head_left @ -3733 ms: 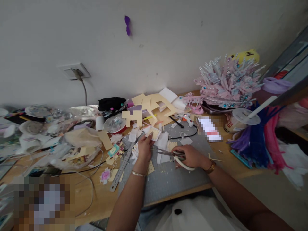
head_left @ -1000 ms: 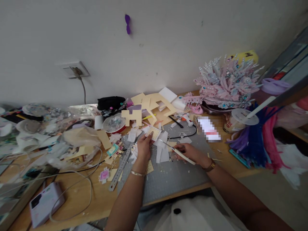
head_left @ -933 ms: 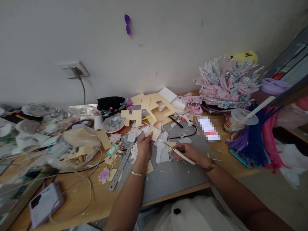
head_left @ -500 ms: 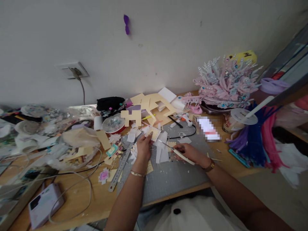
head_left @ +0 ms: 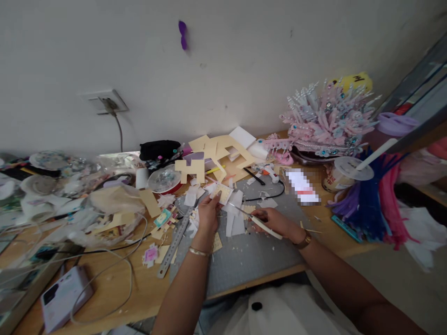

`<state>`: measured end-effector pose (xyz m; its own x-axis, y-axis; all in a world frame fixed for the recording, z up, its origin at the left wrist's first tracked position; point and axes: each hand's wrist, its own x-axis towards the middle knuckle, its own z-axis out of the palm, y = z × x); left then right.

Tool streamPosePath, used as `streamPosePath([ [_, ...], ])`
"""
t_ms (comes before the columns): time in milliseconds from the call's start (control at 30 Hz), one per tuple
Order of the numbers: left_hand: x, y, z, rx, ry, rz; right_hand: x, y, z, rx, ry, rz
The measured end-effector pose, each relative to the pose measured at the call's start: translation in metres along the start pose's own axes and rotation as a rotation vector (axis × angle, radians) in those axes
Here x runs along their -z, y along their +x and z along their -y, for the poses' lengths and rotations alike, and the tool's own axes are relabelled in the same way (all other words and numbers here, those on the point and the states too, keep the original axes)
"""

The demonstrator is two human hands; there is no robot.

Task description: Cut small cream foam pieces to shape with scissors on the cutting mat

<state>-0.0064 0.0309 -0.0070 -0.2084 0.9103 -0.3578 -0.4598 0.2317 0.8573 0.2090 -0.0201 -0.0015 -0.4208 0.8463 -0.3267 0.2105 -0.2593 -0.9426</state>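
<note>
Between the thumb and fingers of my left hand (head_left: pixel 208 211) is a small cream patterned card (head_left: pixel 223 191) with a white edge. My right hand (head_left: pixel 274 223) grips a pair of scissors (head_left: pixel 266 227) with pale handles. The blade tips point left, at the card's lower right edge; whether they touch it I cannot tell. Under both hands lies a grey cutting mat (head_left: pixel 251 260) strewn with small scraps. White paper strips (head_left: pixel 236 223) rest on it below the blades. A metal ruler (head_left: pixel 176 244) slants along the mat's left side.
Cream card offcuts (head_left: pixel 213 149) pile up against the wall. A glue gun (head_left: pixel 271 173) and a phone (head_left: pixel 302 186) lie beyond my right hand. A lidded drink cup (head_left: pixel 349 173) with a straw and bundled pipe cleaners (head_left: pixel 373 200) stand right. Loose cables and a power bank (head_left: pixel 66 298) are left.
</note>
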Motion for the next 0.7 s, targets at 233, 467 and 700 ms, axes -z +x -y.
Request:
streamPosePath([
  [233, 0.0, 0.0, 0.0, 0.006, 0.003, 0.003, -0.001, 0.0, 0.001, 0.012, -0.031, 0.001],
  [467, 0.001, 0.001, 0.0, 0.005, 0.003, -0.005, -0.001, -0.003, 0.004, 0.046, -0.037, 0.011],
  [700, -0.002, -0.004, -0.01, -0.051, -0.03, 0.034, 0.001, -0.003, 0.003, 0.018, 0.034, -0.038],
])
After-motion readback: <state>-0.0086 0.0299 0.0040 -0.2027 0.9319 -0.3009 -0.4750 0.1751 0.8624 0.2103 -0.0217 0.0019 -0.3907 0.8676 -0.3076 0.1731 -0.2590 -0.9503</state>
